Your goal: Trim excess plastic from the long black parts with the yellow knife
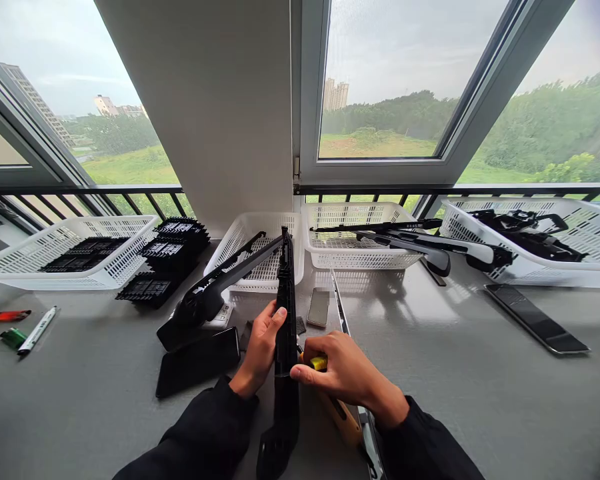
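Note:
Upright before me is a long black plastic part, its lower end bent and its top reaching over a white basket's edge. My left hand is wrapped round its middle from the left, thumb on top. My right hand is closed round a small yellow-handled tool, its thumb against the black part's right edge. The tool's tip is hidden. Under my right wrist lies a tan handle, beside a long shiny metal strip.
Perforated white baskets line the window side, several with black parts. Stacked black pieces stand left. Other long black arms lean on a basket. Phones, a black tablet-like slab, a marker and a grey block lie around.

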Action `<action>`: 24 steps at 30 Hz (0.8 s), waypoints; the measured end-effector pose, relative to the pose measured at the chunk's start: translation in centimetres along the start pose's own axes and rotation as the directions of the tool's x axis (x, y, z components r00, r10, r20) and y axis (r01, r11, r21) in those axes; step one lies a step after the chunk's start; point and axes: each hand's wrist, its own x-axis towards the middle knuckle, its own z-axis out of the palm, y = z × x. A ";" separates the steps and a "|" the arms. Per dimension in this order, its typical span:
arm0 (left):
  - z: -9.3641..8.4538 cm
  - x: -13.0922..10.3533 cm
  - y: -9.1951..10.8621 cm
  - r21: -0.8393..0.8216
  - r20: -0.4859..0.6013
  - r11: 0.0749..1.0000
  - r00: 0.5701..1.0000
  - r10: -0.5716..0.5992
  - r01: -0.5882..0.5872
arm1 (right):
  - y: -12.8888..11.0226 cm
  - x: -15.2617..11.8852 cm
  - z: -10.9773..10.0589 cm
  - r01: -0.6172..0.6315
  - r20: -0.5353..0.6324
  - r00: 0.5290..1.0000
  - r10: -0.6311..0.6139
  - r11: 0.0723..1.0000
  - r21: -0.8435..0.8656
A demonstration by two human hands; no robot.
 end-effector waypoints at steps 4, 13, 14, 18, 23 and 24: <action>-0.1 0.0 -0.1 0.003 -0.001 1.000 1.000 -0.002 0.002 | -0.1 -0.1 -0.1 -0.004 0.009 1.000 0.004 1.000 0.006; -0.4 0.3 -0.4 0.025 -0.029 1.000 0.999 0.016 -0.015 | 0.1 0.0 0.2 -0.054 -0.021 0.998 0.053 0.998 -0.040; -0.5 0.3 -0.5 0.029 -0.037 0.999 0.999 0.018 -0.017 | 0.1 0.0 0.2 -0.070 -0.038 0.997 0.068 0.996 -0.055; -0.8 0.2 -0.8 0.037 -0.051 0.999 0.999 -0.004 0.006 | 0.4 0.2 0.2 -0.148 -0.132 0.983 0.131 0.980 -0.130; -0.4 -0.4 -0.9 0.032 0.019 0.996 0.997 -0.079 0.079 | 1.0 0.3 -0.3 -0.239 -0.256 0.946 0.201 0.963 -0.128; -0.3 -0.4 -0.9 0.036 0.039 0.996 0.995 -0.087 0.085 | 1.1 0.3 -0.4 -0.248 -0.262 0.942 0.211 0.961 -0.119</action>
